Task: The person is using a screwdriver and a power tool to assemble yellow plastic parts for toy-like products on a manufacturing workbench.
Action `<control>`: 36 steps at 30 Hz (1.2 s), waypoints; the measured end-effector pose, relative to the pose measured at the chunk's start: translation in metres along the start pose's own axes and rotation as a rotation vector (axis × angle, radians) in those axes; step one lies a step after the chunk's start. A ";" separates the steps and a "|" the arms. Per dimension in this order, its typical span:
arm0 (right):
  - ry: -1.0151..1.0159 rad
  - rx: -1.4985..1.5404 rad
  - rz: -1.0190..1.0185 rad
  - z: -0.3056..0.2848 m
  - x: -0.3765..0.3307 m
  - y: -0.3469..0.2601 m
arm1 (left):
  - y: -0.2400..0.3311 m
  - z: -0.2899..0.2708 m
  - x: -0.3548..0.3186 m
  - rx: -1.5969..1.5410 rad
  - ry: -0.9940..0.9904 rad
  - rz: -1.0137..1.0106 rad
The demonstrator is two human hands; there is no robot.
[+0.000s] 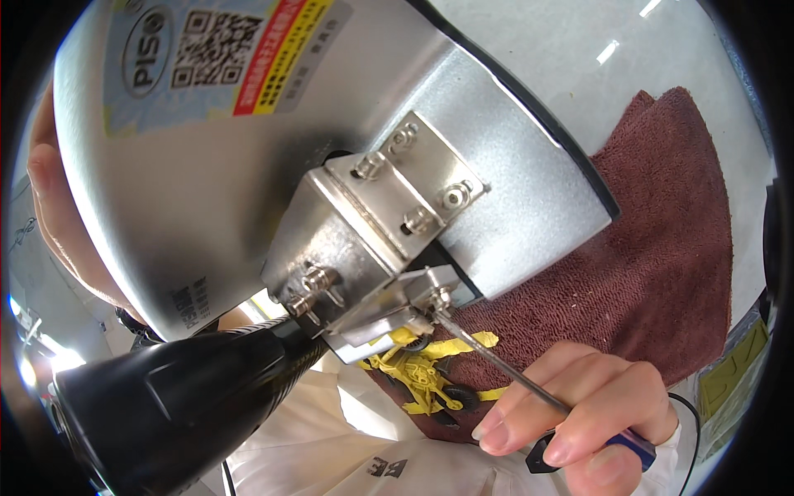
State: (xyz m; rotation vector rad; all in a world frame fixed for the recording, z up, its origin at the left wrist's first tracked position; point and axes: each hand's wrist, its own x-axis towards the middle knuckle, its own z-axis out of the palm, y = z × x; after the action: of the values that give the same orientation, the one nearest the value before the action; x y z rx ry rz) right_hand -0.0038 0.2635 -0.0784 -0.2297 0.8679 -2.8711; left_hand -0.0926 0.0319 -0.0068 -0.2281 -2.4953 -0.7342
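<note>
A large shiny steel pot (231, 157) fills the upper left, tilted on its side close to the camera. Its black handle (165, 405) points to the lower left, joined by a metal bracket (372, 240) with several screws. My left hand (58, 215) holds the pot's far side at the left edge, mostly hidden behind it. My right hand (579, 405) at the lower right grips a screwdriver (504, 372) with a dark handle. The thin shaft runs up-left and its tip rests on a screw (438, 302) at the bracket's lower corner.
A dark red towel (653, 248) lies on the pale countertop (579, 58) under the pot. A label with coloured stripes (240, 50) is stuck on the pot's wall. White clothing with a yellow and black print (422, 372) shows at the bottom.
</note>
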 end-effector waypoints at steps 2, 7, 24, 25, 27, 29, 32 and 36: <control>-0.025 0.017 -0.010 -0.002 0.000 0.004 | 0.000 0.000 0.001 0.001 -0.002 -0.001; 0.073 0.021 0.216 0.004 -0.002 -0.014 | -0.005 0.005 -0.002 -0.012 -0.001 -0.006; -0.091 -0.055 -0.138 -0.006 0.004 0.012 | 0.001 0.002 0.000 0.024 0.001 0.006; -0.090 -0.055 -0.139 -0.008 0.004 0.009 | 0.001 0.002 0.000 0.027 0.001 0.008; -0.142 -0.142 -0.044 -0.011 0.003 0.002 | 0.001 0.001 0.000 0.030 0.003 0.010; -0.136 -0.131 -0.057 -0.011 0.002 0.003 | 0.001 0.002 0.000 0.030 0.003 0.012; -0.152 -0.092 -0.122 -0.010 0.004 0.009 | 0.002 0.001 0.000 0.033 0.002 0.013; -0.177 -0.106 -0.099 -0.009 0.008 0.007 | 0.002 0.000 0.001 0.047 0.005 0.014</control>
State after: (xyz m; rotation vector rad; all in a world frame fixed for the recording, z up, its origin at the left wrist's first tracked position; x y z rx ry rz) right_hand -0.0127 0.2608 -0.0889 -0.5434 1.0013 -2.8405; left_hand -0.0932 0.0335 -0.0049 -0.2269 -2.5009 -0.6691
